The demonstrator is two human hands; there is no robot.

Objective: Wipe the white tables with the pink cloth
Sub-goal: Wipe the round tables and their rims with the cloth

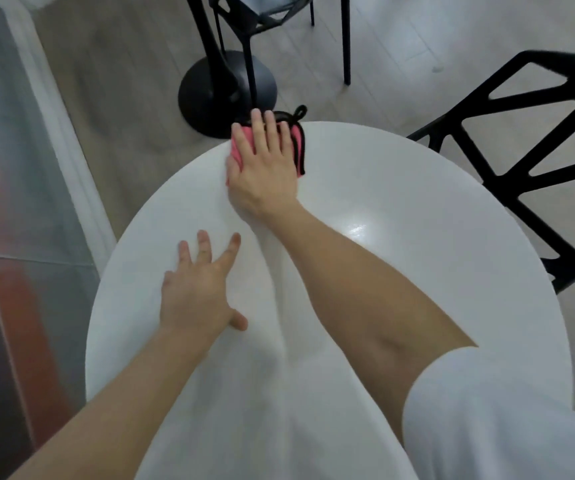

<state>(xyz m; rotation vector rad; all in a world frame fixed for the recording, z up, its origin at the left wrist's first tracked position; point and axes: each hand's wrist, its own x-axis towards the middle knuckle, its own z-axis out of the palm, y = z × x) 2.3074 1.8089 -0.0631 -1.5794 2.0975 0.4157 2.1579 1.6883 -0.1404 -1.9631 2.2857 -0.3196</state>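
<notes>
The right hand (262,168) makes a wide, flat grip: its fingers lie straight and close together on top of the folded pink cloth (237,145), pressing it down rather than curling round it. The cloth, edged in black with a small black loop (300,110) poking past the rim, sits at the far edge of the round white tabletop (400,271), partly covered by the palm. The left hand (196,289) holds nothing; it rests nearer the body with fingers spread, flat on the tabletop and well apart from the cloth, apparently as a brace. A white sleeve (504,427) covers the right upper arm. Beyond the rim stand a black pedestal base (227,95) on the pale floor (123,98) and a black open-frame chair (521,133) to the right. This looks like the wiping step itself, with the cloth at the far limit of its reach. The next move likely calls for steady downward pressure while drawing the cloth back or sideways across the unwiped surface, keeping it from sliding off the rim.
</notes>
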